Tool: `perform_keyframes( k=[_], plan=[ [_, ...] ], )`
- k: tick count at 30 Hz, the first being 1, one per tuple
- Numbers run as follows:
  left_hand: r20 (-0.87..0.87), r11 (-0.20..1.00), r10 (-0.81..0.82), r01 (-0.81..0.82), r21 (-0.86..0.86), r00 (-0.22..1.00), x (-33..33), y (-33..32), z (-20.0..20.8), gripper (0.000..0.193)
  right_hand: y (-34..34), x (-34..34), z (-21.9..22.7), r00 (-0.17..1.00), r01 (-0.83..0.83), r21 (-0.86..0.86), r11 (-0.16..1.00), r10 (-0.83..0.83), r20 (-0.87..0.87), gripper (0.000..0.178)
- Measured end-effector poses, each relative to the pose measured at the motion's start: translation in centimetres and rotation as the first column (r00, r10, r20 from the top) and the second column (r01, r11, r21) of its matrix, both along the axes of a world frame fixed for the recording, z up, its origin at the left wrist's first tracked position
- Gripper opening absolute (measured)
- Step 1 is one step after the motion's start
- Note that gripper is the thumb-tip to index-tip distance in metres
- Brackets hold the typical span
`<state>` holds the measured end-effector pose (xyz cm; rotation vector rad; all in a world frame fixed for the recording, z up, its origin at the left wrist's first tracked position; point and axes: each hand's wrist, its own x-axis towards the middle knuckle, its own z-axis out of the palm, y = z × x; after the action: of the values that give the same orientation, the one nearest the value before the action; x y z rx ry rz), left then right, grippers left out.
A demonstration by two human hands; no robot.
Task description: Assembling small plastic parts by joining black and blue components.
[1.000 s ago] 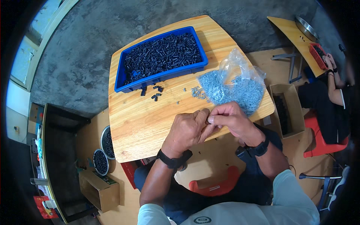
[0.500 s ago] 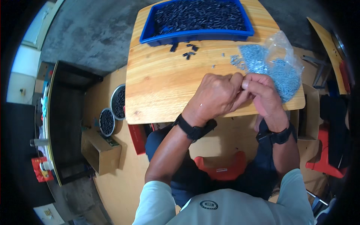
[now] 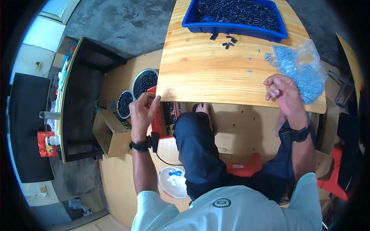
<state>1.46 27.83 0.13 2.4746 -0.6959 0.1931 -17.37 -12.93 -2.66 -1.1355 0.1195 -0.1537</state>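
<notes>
Currently: 1 left hand, fingers bent, at the grained wooden table's near-left corner; 1 right hand, fingers half-curled; cannot tell whether either holds anything. Beside the right, 1 crinkled clear bag, slender silvery pieces. Beyond, 1 rectangular blue tray, heaped black tubular parts.

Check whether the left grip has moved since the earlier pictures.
Yes: judged against the wooden table, the left grip has gone left, from beside the right grip to the table's near left corner.
</notes>
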Motion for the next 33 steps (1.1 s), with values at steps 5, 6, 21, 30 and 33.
perform_keyframes(
  k=[5,6,21,30,33],
  plan=[
    [0.094,0.986,0.145,-0.152,0.067,0.985,3.0,3.6,-0.9,0.028,0.1,0.3,-0.2,1.0,0.012,-0.005,1.0,-0.012,-0.007,0.039],
    [0.076,0.984,0.179,-0.179,-0.006,0.981,2.8,3.1,-0.2,0.027,0.0,0.2,-0.2,1.0,0.027,-0.012,1.0,-0.027,-0.008,0.038],
    [0.094,0.84,-0.358,0.365,-0.402,0.929,0.3,-22.0,10.6,0.011,0.6,-0.3,-0.3,0.999,-0.036,-0.053,0.998,0.034,-0.042,0.023],
    [-0.067,0.935,-0.338,0.327,-0.14,0.939,6.5,-25.8,0.2,0.016,0.5,-1.1,0.3,0.987,-0.154,-0.053,0.987,0.151,-0.055,0.027],
    [-0.033,0.92,-0.375,0.368,-0.133,0.926,6.1,-26.7,-0.6,0.015,0.0,-1.3,0.0,0.98,-0.19,-0.048,0.981,0.186,-0.069,0.028]
  ],
)
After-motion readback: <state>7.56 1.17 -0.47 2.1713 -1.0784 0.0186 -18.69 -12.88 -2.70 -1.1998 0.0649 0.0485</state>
